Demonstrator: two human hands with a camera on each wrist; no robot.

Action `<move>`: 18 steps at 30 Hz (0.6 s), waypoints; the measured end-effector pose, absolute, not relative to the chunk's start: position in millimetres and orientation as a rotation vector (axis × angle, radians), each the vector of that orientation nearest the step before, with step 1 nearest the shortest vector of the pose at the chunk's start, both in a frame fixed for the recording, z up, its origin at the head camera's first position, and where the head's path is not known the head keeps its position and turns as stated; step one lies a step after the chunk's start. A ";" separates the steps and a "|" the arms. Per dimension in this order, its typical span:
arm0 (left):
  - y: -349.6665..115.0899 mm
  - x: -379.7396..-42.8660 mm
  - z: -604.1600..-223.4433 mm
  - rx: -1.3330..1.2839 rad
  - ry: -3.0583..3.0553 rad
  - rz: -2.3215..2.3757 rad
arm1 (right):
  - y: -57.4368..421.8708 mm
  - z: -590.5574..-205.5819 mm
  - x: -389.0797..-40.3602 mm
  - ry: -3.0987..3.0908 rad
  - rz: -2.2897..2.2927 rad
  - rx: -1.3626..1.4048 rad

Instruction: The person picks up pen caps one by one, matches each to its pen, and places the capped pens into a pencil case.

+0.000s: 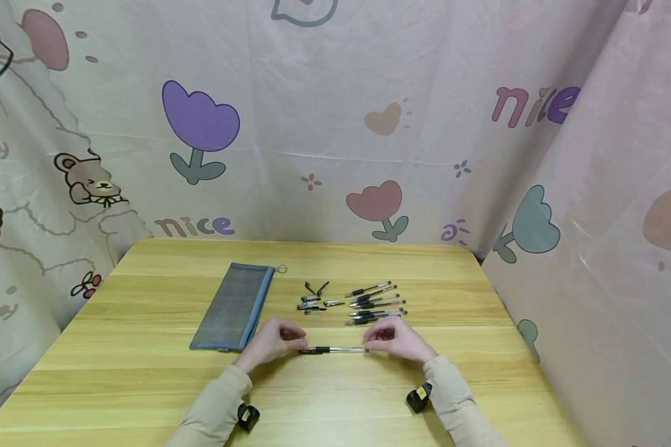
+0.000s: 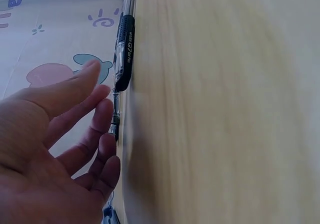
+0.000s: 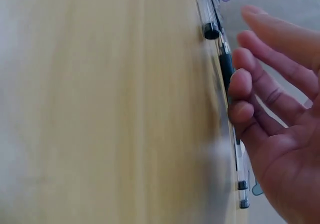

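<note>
A capped clear gel pen (image 1: 335, 350) with a black grip lies crosswise between my two hands. My left hand (image 1: 276, 341) is beside its capped end; in the left wrist view, the thumb and fingers stand apart with nothing between them, the pen (image 2: 128, 44) just past their tips. At the pen's rear end is my right hand (image 1: 399, 339), its fingers loosely bent. The right wrist view shows the black end plug of the pen (image 3: 211, 31) a little beyond those fingertips, and the hand's grasp is empty.
Several uncapped pens (image 1: 374, 304) lie in a loose row behind my right hand. Left of them are several loose pen caps (image 1: 311, 306). A grey-blue mesh zip pouch (image 1: 232, 310) lies flat at the left on the wooden table (image 1: 335, 410). A printed curtain (image 1: 313, 124) hangs behind.
</note>
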State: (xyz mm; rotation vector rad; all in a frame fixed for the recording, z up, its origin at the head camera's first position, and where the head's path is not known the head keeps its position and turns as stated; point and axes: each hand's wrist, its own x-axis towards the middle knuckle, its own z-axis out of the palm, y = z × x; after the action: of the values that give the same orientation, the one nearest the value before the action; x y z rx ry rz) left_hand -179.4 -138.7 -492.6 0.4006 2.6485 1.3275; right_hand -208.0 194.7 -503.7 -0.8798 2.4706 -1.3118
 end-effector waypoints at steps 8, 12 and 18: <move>-142.1 -180.6 -493.9 0.397 2.619 1.459 | 206.1 -502.9 -213.8 2.401 -1.548 -0.660; -141.5 -179.8 -493.5 0.383 2.646 1.469 | 212.4 -500.6 -217.0 2.458 -1.571 -0.542; -137.7 -179.0 -492.4 0.254 2.685 1.485 | 220.1 -496.6 -222.4 2.667 -1.463 -0.512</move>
State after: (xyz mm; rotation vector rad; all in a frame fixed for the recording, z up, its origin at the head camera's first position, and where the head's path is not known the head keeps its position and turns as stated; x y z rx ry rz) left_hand -179.0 -137.7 -492.4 0.2542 2.6847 1.4853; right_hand -222.4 220.1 -496.6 -0.5116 2.6674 -1.4627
